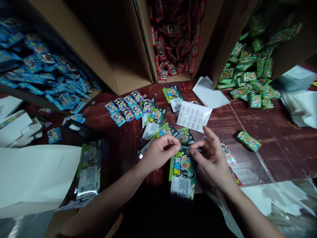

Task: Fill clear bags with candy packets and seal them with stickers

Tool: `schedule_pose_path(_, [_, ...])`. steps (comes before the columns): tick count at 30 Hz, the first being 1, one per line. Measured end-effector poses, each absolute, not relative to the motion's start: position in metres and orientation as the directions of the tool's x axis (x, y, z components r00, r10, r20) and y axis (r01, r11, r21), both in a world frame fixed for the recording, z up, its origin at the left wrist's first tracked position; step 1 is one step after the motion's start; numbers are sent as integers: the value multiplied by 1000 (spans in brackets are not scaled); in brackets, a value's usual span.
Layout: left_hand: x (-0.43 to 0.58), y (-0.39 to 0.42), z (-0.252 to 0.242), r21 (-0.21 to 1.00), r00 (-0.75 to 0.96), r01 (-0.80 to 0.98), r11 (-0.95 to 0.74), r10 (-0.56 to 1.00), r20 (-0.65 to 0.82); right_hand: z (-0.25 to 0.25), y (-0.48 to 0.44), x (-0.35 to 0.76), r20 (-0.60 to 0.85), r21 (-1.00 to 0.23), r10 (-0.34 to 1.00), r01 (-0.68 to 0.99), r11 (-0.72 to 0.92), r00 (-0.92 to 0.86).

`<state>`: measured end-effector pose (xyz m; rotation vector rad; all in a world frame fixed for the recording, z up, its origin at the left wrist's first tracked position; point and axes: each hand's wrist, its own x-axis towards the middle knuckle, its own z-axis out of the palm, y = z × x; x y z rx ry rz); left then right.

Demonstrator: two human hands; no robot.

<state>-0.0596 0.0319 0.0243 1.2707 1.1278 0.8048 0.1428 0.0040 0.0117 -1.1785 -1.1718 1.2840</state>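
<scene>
Pouch (183, 167) in 2 hands (160, 151) (214, 157), packets (171, 68) in 3 cartons (209, 28).

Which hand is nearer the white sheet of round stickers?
Right. The right hand is just below the sticker sheet, one finger raised by its lower right corner; the left hand is farther, below and left, at the top of a dark green plastic pouch.

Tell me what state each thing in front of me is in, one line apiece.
Held pouch, pinched at its top edge; open or sealed, can't tell.
Left hand, fingers closed on that edge.
Right hand, thumb and a finger closed there, index extended.
Sticker sheet, lying labels up.
Red packets' carton, open.
Blue packets, heaped loosely.
Lone green packet, lying down.
</scene>
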Motion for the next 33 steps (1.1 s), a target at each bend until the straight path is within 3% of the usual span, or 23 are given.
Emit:
schedule_pose_path(4, [-65, 38, 35, 968, 341, 175, 177, 912, -228, 25, 8, 138, -160, -982, 987, -106, -159, -2])
schedule_pose_path(8, [-77, 33, 35, 966, 408, 158, 203, 878, -251, 26, 3, 142, -141, -988, 987, -60, -146, -74])
schedule_pose_path(13, [-81, 22, 19, 984, 387, 53, 171, 905, -178, 32, 3, 164, 1, -992, 971, 126, 32, -238])
schedule_pose_path(16, [-77, 21, 16, 991, 348, 45, 128, 928, -135, 52, 19, 173, 84, -931, 930, 304, 202, -359])
schedule_pose_path(20, [-72, 20, 21, 993, 348, 78, 91, 931, -113, 75, 43, 164, -49, -813, 762, 469, 346, -646])
schedule_pose_path(24, [-77, 16, 27, 989, 332, 139, 56, 938, -100, 67, 53, 150, -114, -684, 763, 607, 404, -636])
schedule_pose_path(29, [-88, 2, 26, 987, 292, 154, 43, 953, -87, 47, 50, 144, 14, -660, 764, 568, 492, -645])
schedule_pose_path(33, [-97, -14, 28, 989, 197, 129, 77, 975, -102, 42, 53, 129, 141, -611, 666, 465, 641, -733])
